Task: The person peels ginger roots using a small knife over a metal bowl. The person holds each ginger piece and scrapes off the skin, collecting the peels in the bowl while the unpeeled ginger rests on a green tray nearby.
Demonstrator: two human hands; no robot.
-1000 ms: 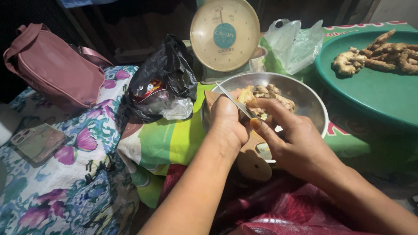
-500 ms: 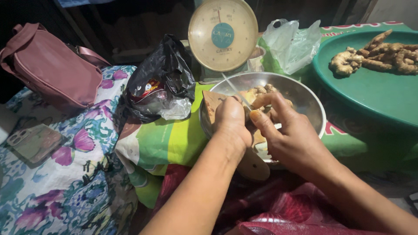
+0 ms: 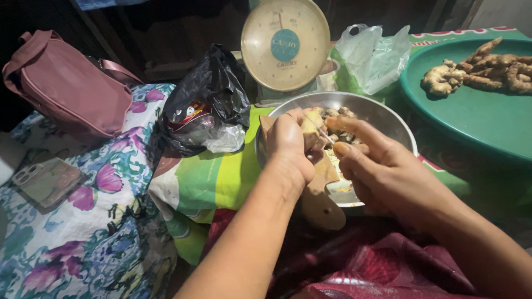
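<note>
Over the steel bowl [image 3: 388, 119], the left hand [image 3: 289, 145] clamped a ginger piece [image 3: 311, 123] — the right hand [image 3: 382, 174] gripped a thin blade [image 3: 321, 132].

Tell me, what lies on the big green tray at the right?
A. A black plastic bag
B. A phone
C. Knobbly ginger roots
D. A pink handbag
C: knobbly ginger roots lie in a pile on the green tray, while the handbag, the phone and the black bag all sit off to the left on the cloths.
</note>
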